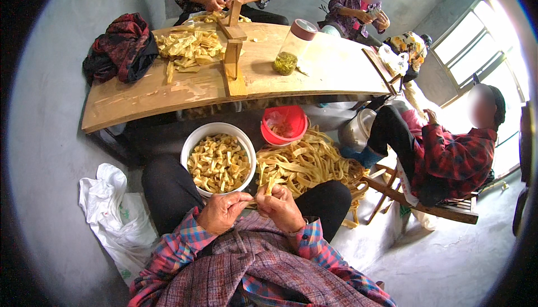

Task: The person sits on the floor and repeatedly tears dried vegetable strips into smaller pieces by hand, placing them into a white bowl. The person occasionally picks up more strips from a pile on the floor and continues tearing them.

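Observation:
Over my lap, my left hand and my right hand meet fingertip to fingertip. A small yellowish folded strip sticks up from the fingers of my right hand. Between the two hands runs a thin end, which my left thumb and forefinger pinch; whether it belongs to the same strip I cannot tell. Just beyond my hands stands a white round tub holding many short, knotted yellowish pieces. To its right lies a large heap of long, flat yellowish strips.
A red bucket stands behind the heap. Across the front is a wooden table with yellow strips, a wooden stand, a lidded jar and dark red cloth. White sacks lie left. Several people sit around; one is on a chair right.

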A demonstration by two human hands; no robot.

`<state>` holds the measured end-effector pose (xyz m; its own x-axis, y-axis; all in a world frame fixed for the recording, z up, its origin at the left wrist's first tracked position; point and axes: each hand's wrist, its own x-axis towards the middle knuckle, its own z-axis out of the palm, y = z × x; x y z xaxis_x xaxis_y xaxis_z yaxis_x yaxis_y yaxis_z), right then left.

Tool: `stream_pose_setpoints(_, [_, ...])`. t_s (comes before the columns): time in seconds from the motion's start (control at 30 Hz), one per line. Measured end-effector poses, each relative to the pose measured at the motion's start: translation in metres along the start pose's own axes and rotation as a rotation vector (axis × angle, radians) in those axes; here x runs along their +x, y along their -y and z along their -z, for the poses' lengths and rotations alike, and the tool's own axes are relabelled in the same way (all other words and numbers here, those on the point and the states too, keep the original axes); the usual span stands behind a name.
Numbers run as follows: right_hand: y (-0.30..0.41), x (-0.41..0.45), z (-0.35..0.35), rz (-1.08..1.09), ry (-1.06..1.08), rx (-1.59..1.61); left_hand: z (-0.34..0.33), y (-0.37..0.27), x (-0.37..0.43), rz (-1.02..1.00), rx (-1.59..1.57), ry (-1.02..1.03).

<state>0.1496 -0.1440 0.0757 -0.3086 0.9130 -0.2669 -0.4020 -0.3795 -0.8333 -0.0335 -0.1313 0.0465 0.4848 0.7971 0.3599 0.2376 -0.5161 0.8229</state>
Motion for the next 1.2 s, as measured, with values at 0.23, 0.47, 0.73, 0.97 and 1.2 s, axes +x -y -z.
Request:
stream_pose_setpoints(0.23, [0.009,-0.003,-0.011,-0.086,-0.038,0.030,0.000,-0.004,0.010,-0.108,0.197,0.011])
stream_pose_setpoints(0.47, [0.012,-0.013,-0.009,-0.094,-0.096,0.033,-0.014,0.015,0.002,-0.148,0.191,0.069])
stream_pose_setpoints(0.73, [0.011,0.008,-0.016,0.025,-0.175,-0.105,0.005,0.017,0.006,-0.045,0.039,-0.073])
stream_pose_setpoints(0.97, [0.055,0.062,-0.019,0.077,0.051,0.017,0.063,0.001,0.071,0.348,-0.684,0.048])
stream_pose_setpoints(1.2, [0.065,0.101,-0.012,0.024,0.127,0.127,0.092,0.011,0.102,0.380,-0.648,0.076])
